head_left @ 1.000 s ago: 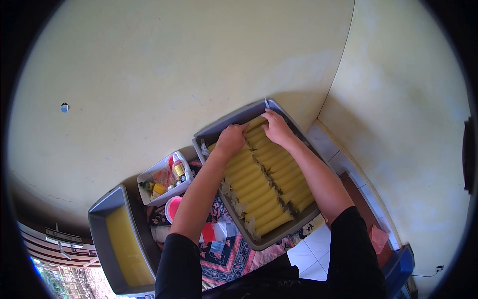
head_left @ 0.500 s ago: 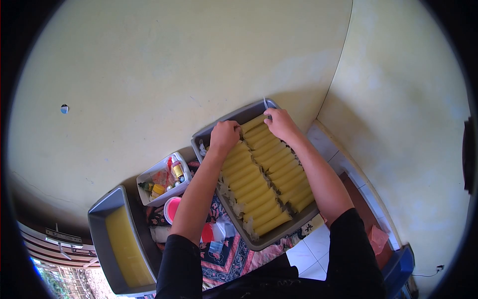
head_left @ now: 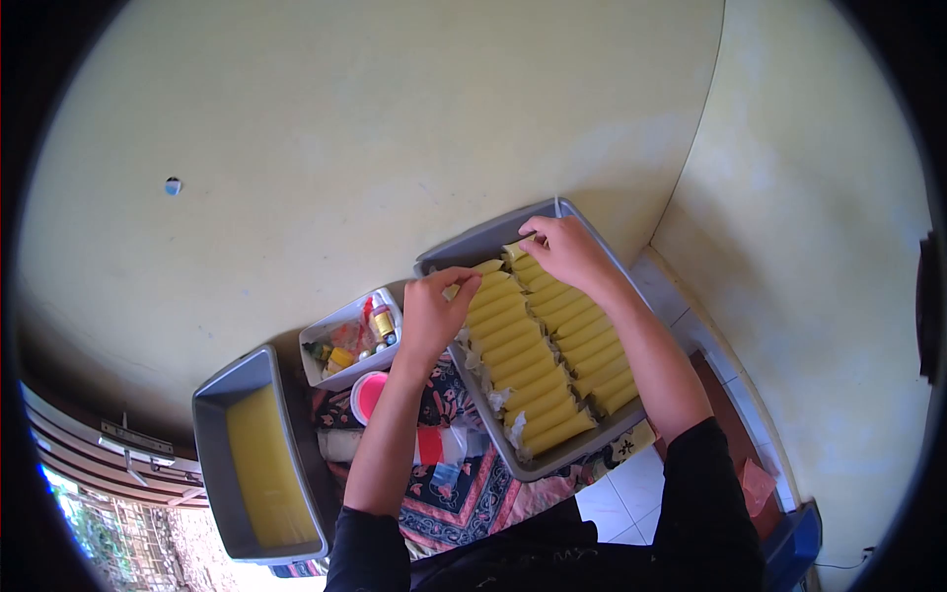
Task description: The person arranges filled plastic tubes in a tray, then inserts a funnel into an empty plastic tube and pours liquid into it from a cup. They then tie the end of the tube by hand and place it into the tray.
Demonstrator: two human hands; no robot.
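Note:
Long clear plastic tubes filled with yellow liquid (head_left: 523, 363) lie packed side by side in two rows in a grey tub (head_left: 540, 471). My left hand (head_left: 434, 311) is over the far left part of the tub, its thumb and forefinger meeting at the tips in a pinch. What they hold, if anything, I cannot make out. My right hand (head_left: 567, 255) hovers over the far end of the right row, with thumb and fingers apart. Just below its fingertips lies the farthest filled tube (head_left: 515, 251). Knotted plastic ends (head_left: 473, 357) line the left row's outer side.
A second grey tub (head_left: 261, 464) of yellow liquid stands at the left. Between the tubs are a white bin (head_left: 321, 370) with small bottles, a round pink container (head_left: 368, 397) and plastic packets (head_left: 340, 445) on a patterned cloth (head_left: 434, 518). The wall (head_left: 414, 148) rises behind.
Both hands were close together at the tub's far end; the left has drawn back toward me and the right has opened its fingers. The view has shifted, moving the scene rightward.

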